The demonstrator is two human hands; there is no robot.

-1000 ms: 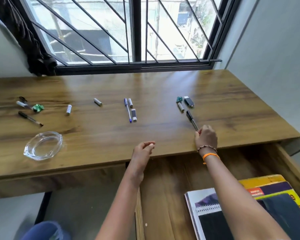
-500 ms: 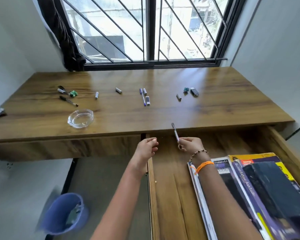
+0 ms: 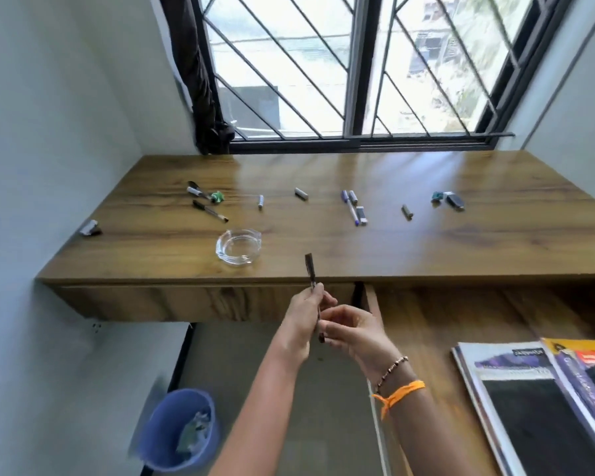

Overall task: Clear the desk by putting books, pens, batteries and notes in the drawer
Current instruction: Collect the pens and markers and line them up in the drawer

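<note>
A: Where is the pen (image 3: pixel 312 286)?
B: In front of the bench (image 3: pixel 323 255) edge, off its top, held between both hands. Its long axis runs nearly upright, top end tipped slightly left and up over the bench edge, lower end pointing down toward the floor.
A: And the hands?
B: The left hand (image 3: pixel 303 317) reaches up from below, fingers curled round the middle of the pen, thumb near the top. The right hand (image 3: pixel 352 329) comes in from the right, wrist bent, fingers bent in toward the lower end; whether they pinch it I cannot tell, it is blurred.
A: What else?
B: The drawer (image 3: pixel 437 324) stands pulled out at the right, with books (image 3: pixel 529 400) lying flat in it. On the bench lie a blue pen (image 3: pixel 351 209), a black pen (image 3: pixel 209 211), small batteries and a glass ashtray (image 3: pixel 238 247)
</note>
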